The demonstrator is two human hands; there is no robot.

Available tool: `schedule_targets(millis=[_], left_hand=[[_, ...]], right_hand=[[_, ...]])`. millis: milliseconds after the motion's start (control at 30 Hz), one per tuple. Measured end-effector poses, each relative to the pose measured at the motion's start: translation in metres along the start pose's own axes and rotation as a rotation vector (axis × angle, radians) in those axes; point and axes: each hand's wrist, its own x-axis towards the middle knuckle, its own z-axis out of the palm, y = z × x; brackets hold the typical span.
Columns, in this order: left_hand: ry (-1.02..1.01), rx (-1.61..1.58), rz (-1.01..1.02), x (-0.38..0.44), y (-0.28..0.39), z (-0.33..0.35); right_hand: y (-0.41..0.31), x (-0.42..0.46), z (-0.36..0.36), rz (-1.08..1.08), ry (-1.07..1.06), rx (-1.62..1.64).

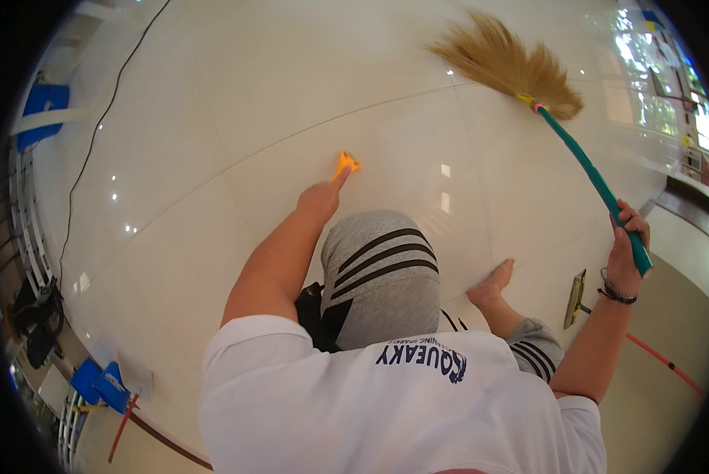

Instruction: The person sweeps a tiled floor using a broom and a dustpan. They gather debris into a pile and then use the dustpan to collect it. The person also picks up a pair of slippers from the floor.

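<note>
My left hand [321, 200] grips a small orange hand scraper [347, 160], its index finger stretched along the tool. The scraper's head is at the glossy cream tile floor [283, 225], ahead of my bent knee. Out to the right, my right hand [628, 234] is wrapped around the green handle [585, 163] of a soft grass broom, near the handle's end. Its fanned tan bristles [497, 56] are spread over the tiles at the upper right. I am crouched low, one bare foot [492, 285] on the floor.
A flat-headed floor tool [575, 300] with a red pole [668, 362] lies by my right arm. Along the left run a black cable [117, 89], a blue container [45, 109], a metal ladder [27, 219], a dark bag-like bundle [45, 338] and blue dustpan-like items [108, 382].
</note>
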Motion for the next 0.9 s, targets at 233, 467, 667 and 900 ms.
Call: schedule_targets(millis=[233, 467, 667, 900], left_hand=[[0.072, -0.031, 0.035, 0.06, 0.043, -0.043], [-0.001, 0.042, 0.106, 0.031, 0.033, -0.018], [0.131, -0.048, -0.059, 0.099, 0.076, -0.062], [-0.056, -0.033, -0.028, 0.064, 0.069, -0.026]], right_hand=[[-0.002, 0.004, 0.005, -0.011, -0.007, -0.006], [0.006, -0.009, -0.003, 0.005, 0.09, -0.007], [-0.005, 0.003, 0.011, -0.004, 0.053, 0.014], [0.013, -0.011, -0.003, 0.009, 0.119, 0.017]])
